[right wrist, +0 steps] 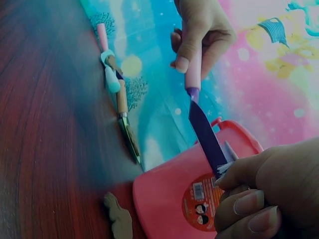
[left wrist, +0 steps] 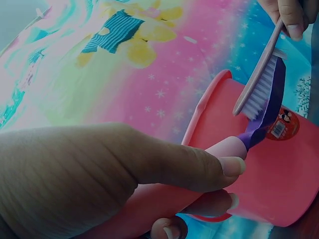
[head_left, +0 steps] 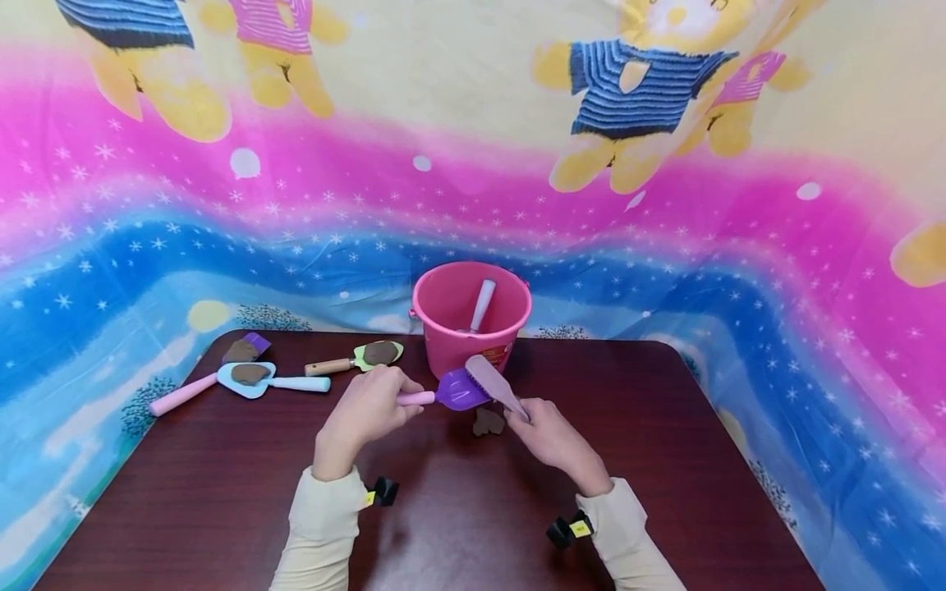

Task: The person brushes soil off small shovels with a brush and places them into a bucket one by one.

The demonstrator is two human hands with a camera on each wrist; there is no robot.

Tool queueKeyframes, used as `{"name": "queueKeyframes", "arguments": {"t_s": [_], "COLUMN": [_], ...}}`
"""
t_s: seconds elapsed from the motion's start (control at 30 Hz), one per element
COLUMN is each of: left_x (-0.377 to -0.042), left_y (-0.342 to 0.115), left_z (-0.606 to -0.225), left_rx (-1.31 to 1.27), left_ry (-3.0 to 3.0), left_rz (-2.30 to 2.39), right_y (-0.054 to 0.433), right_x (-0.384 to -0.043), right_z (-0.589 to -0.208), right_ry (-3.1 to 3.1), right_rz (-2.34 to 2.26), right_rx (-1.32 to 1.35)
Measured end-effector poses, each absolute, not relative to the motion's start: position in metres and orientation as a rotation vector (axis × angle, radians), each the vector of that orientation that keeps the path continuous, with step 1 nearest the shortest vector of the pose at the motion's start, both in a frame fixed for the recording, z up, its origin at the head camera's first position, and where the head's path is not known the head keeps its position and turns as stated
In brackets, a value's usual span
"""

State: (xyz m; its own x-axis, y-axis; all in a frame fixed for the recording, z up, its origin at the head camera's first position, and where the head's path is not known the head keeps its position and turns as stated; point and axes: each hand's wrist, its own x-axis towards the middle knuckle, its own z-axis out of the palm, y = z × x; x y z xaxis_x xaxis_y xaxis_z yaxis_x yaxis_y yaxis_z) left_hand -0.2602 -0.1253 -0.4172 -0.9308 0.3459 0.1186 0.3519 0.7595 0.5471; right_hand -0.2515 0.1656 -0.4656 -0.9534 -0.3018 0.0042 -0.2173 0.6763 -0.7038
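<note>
Fingers of the right hand (head_left: pixel 554 437) clamp a brush (head_left: pixel 490 377), those of the left hand (head_left: pixel 367 412) a purple shovel (head_left: pixel 456 394), bristles against its blade, both tools above the desk (head_left: pixel 473 513). Clay (head_left: pixel 488 423) lies before a bucket (head_left: pixel 449 349) near the far edge; a blue shovel (head_left: pixel 254 392) lies by the far left corner.

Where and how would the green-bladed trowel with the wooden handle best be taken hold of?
Probably by its slim wooden handle, from above on the person's left: the handle points left, away from the pink plastic bucket, a light-blue shovel handle lies close in front, and the green blade bears a brown lump.
</note>
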Motion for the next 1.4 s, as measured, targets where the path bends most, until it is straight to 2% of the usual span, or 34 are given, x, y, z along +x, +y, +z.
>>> {"name": "queueKeyframes", "arguments": {"t_s": [0.57, 1.0, 1.4], "left_x": [-0.26, -0.259, -0.258], "left_y": [-0.129, -0.128, -0.128], "left_z": [-0.417, -0.416, -0.417], "left_rx": [-0.593, -0.612, -0.624], "left_ry": [-2.912, -2.909, -2.941], "left_rz": [-0.949, -0.932, -1.015], "right_y": [0.181, 0.192, 0.201], "right_x": [-0.261, -0.259, -0.256], "right_z": [-0.468, -0.455, -0.446], "right_ry": [2.828, 2.818, 2.853], "right_rz": [-1.148, -1.137, -1.146], "right_rx": [-0.283, -0.207, -0.233]}}
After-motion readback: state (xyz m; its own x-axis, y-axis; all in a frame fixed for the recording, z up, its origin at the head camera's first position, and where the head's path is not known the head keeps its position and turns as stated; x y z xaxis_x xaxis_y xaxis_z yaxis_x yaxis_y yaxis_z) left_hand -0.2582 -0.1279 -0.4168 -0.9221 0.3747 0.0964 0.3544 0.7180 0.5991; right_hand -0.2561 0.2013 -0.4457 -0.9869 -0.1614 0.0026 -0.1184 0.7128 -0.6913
